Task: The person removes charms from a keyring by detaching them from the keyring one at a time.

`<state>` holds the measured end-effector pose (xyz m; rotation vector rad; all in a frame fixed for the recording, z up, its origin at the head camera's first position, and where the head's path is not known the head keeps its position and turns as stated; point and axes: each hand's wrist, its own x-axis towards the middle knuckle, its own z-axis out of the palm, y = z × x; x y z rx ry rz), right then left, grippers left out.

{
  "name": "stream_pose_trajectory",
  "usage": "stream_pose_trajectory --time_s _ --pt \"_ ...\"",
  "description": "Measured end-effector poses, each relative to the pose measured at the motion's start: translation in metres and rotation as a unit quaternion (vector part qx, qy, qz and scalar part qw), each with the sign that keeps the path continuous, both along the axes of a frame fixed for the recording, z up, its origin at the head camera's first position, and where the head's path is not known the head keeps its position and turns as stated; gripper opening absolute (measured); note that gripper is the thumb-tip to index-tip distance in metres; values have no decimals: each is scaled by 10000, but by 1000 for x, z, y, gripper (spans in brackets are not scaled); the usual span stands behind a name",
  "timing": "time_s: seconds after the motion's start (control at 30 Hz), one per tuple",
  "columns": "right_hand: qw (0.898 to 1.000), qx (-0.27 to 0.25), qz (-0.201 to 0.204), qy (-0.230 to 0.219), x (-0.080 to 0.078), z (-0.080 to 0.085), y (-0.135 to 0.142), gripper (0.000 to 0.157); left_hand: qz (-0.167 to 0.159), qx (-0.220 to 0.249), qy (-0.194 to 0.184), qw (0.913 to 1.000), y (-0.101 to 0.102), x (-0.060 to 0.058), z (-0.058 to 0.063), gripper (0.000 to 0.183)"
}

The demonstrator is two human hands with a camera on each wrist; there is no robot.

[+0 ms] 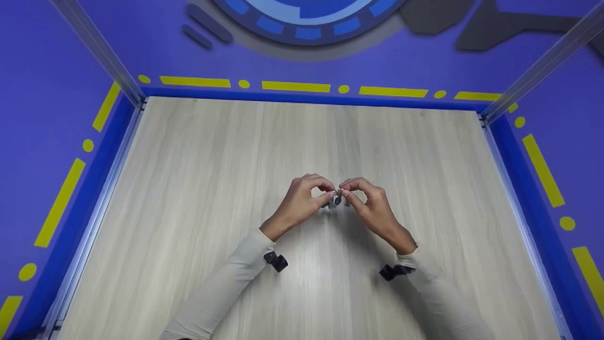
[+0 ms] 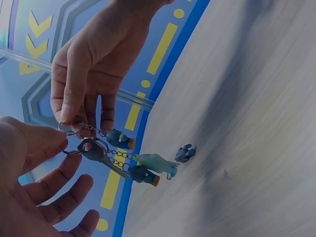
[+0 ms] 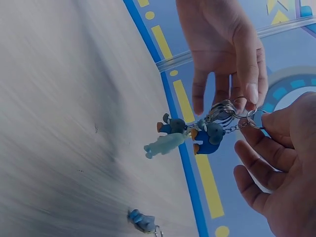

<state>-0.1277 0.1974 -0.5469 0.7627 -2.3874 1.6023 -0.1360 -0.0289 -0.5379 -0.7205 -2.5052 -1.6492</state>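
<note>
My left hand (image 1: 302, 198) and right hand (image 1: 370, 203) meet over the middle of the table, fingertips close together. Between them is a bunch of linked metal key rings (image 3: 224, 111). Each hand pinches a ring between thumb and fingertips. A silver key (image 2: 96, 152) hangs from the bunch in the left wrist view. On short chains dangle small animal figurine charms: a grey-blue one with orange feet (image 3: 210, 138), a similar one (image 3: 173, 125), and a pale green one (image 3: 165, 144). In the head view the charms (image 1: 337, 200) are small and partly behind the fingers.
Another small blue-grey figurine charm (image 3: 141, 220) with a ring shows against the table surface in the right wrist view. The wood-grain table (image 1: 236, 156) is bordered by blue walls (image 1: 283, 61) with yellow marks and metal posts. A black wrist camera (image 1: 276, 261) sits on each sleeve.
</note>
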Motion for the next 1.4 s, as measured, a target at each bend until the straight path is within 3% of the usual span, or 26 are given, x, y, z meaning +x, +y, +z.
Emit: stream_pose_trajectory --time_s 0.23,0.43,0.57,0.8,1.0,1.27,1.4 --pt "9999 59 45 127 0 -1 1 8 94 -2 122 9999 0 0 1 6" --pt "10000 -64 -40 -28 1 -1 2 7 75 600 -444 9972 -6 0 -3 4" --pt "9998 -117 -62 -120 3 1 2 2 9 696 -662 9954 -7 1 -4 2" --pt "10000 -28 -43 71 3 1 1 8 2 274 -374 9989 -4 1 -2 4" --pt "9999 -12 40 152 2 -1 1 4 26 79 -79 9999 0 1 -4 7" --pt "9900 588 -94 1281 -3 -4 0 14 165 250 -91 9995 1 4 -4 6" --pt "9860 715 -140 1497 -4 -6 0 16 254 323 -102 9991 1 4 -5 7"
